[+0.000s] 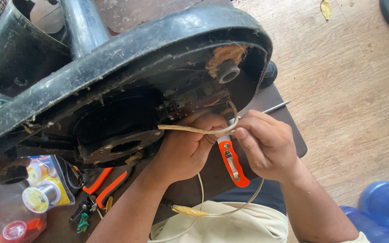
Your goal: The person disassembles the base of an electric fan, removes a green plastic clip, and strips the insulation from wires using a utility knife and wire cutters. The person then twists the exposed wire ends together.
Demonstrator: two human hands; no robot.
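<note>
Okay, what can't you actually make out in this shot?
Head view only:
- Where the pale wire joins inside the black fan base: shadowed.
- Left hand fingertips: curled under, hidden.
- Orange-handled tool tip: hidden behind the right hand and left hand.
- Blue plastic bottles: cut off by the frame edge.

Fan base (127, 54): black plastic, dusty, scuffed, fibrous lint near the hub. Cable (194, 130): yellowed rubbery sheath, matt. Knife (232, 164): glossy orange plastic handle with metal clip. Floor (347, 90): pale wood planks, matt. Solder spool (39, 196): shiny metal wire in clear plastic pack. Tabletop (289, 135): dark, matt.
</note>
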